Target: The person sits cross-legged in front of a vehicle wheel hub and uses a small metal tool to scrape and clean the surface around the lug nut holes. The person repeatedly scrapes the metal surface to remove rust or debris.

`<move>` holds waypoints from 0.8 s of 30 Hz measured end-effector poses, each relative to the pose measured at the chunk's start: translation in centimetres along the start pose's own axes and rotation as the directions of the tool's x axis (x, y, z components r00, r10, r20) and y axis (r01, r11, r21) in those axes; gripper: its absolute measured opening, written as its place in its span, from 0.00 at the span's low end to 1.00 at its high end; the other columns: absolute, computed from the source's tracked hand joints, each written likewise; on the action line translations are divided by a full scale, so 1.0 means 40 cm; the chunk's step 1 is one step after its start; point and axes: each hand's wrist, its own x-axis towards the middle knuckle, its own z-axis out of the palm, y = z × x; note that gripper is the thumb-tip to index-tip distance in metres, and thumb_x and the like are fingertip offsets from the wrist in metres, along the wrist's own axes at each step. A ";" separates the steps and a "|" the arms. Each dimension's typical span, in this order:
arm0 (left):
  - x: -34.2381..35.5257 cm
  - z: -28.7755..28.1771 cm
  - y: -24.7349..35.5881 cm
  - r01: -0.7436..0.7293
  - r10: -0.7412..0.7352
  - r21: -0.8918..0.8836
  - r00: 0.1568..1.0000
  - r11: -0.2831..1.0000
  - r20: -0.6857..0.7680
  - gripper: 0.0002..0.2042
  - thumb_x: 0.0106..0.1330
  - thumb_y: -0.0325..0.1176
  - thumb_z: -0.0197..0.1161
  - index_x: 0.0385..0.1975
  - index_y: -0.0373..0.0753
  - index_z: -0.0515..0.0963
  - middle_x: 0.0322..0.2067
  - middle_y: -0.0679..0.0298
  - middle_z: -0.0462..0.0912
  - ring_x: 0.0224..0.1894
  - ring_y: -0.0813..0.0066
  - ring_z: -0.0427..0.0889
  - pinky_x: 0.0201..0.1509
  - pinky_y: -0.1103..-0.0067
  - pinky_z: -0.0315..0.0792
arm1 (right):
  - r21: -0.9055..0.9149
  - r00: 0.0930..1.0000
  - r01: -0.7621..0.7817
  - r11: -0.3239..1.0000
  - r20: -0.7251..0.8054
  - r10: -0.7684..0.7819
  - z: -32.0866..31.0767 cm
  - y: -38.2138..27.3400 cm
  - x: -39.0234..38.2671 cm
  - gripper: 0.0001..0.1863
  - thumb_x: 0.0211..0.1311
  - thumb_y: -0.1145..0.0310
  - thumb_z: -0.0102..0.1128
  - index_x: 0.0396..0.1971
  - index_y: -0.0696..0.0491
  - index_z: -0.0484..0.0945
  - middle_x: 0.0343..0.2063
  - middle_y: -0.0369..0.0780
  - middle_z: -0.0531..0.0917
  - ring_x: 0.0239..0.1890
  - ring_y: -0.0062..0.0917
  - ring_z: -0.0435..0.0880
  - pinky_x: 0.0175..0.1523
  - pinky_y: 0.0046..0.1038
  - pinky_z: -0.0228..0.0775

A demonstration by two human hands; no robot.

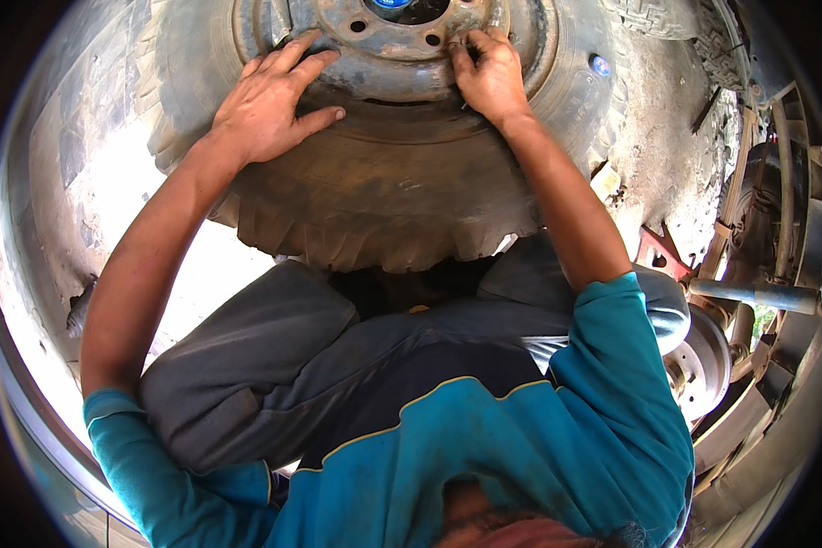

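Shirt (521, 447), teal with a dark panel and yellow piping, lies nearest, on this side of the big tyre (384, 196). Dark grey trousers (247, 356) come next, the legs bent and spread, with the knees close to the tyre's near edge. The tyre itself lies flat in front of the person, its chunky tread facing the lap and its sidewall dusty brown.

Both bare hands are over the tyre, well apart from each other. The left hand (272, 102) is spread, palm down, its fingertips on the worn metal rim (388, 68) within the tyre and its thumb pointing toward the tyre's middle. The right hand (491, 75) is curled at the rim on the other side of the tyre's middle, thumb and forefinger close together beside a bolt hole; whether they grip anything, I cannot tell.

On the tyre's right sidewall sits a small blue spot (599, 65). Right of the tyre, past bare ground (658, 137), are a red metal piece (664, 253), a grey cylinder (763, 296) and a round metal disc (711, 365). Another treaded tyre (658, 16) shows beyond the tyre's far right side.
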 end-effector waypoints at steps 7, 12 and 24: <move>-0.002 -0.007 0.003 0.000 0.000 -0.002 1.000 1.000 0.002 0.34 0.70 0.57 0.63 0.72 0.50 0.67 0.76 0.60 0.59 0.74 0.56 0.63 0.80 0.62 0.57 | -0.005 1.000 -0.006 1.000 0.002 0.006 0.001 0.023 0.001 0.12 0.61 0.67 0.66 0.40 0.57 0.84 0.42 0.52 0.82 0.46 0.52 0.82 0.54 0.45 0.76; 0.000 -0.006 0.007 0.008 -0.008 0.015 1.000 1.000 -0.007 0.34 0.70 0.57 0.63 0.72 0.49 0.67 0.75 0.59 0.60 0.74 0.55 0.64 0.80 0.61 0.56 | -0.009 0.998 -0.068 0.998 0.019 0.068 -0.003 0.000 -0.005 0.14 0.61 0.66 0.66 0.43 0.57 0.85 0.44 0.52 0.82 0.48 0.51 0.82 0.56 0.44 0.76; -0.003 -0.004 0.002 0.004 -0.004 0.013 1.000 1.000 -0.007 0.34 0.70 0.59 0.61 0.71 0.48 0.68 0.76 0.60 0.59 0.74 0.56 0.64 0.79 0.61 0.57 | -0.015 1.000 -0.024 1.000 -0.018 0.024 0.003 0.008 0.000 0.11 0.62 0.65 0.66 0.40 0.56 0.84 0.42 0.50 0.82 0.47 0.51 0.82 0.55 0.45 0.76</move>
